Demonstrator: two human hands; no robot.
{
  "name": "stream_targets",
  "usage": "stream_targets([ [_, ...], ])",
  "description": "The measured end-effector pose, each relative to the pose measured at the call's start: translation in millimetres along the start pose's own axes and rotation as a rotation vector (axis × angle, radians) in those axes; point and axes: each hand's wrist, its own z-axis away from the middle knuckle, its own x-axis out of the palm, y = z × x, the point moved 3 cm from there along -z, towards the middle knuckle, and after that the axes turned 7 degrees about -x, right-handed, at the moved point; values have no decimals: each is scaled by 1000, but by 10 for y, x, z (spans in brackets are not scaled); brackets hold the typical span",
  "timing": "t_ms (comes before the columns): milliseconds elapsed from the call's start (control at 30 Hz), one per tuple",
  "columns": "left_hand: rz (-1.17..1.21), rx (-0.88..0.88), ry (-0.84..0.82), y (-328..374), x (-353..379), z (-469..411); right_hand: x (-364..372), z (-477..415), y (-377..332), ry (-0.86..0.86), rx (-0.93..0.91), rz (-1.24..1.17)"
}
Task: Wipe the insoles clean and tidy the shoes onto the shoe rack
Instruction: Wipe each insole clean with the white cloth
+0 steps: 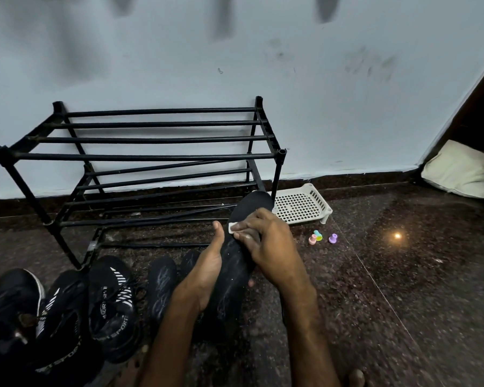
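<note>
Person sits on the dark speckled floor (375,289), both forearms in view; left hand (207,263) grips a black insole (252,203) from below, thumb straight up along its left edge, one fingertip showing past its right edge; the insole is raised above the floor's middle, toe end pointing at the rack's right foot, heel end low between the forearms; pale scuff streaks and white specks on its top face.

Right hand (266,241) has curled fingers pinching a small white wipe (232,227) and pressing it on the insole's upper half, near the left thumb.

Black shoe rack (162,156) stands at the floor's far edge against the pale wall (319,107), two tiers of bars, no shoes on it.

Near the floor's left front corner: black shoe with white sole edge (11,297); beside it two striped shoes (112,305), black with white stripes, "SPORT" in white on their sides, tongue print only partly readable; right of them a plain black shoe (161,286), close to the left wrist; another black shoe (189,261) mostly hidden behind the left hand.

White perforated tray (302,205) lies by the rack's right foot at the far edge; three small plastic pieces (333,238), pink, teal-yellow, purple, sit on the floor just in front of it; cream pillow (461,171) in the far right corner.
</note>
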Motion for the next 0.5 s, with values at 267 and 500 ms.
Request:
stream_targets([
  [267,-51,32,26,-50,-85,-107,-128,45,131,-53,118,21],
  [500,45,46,17,-47,-149,-122,4,82,169,-162,194,7],
])
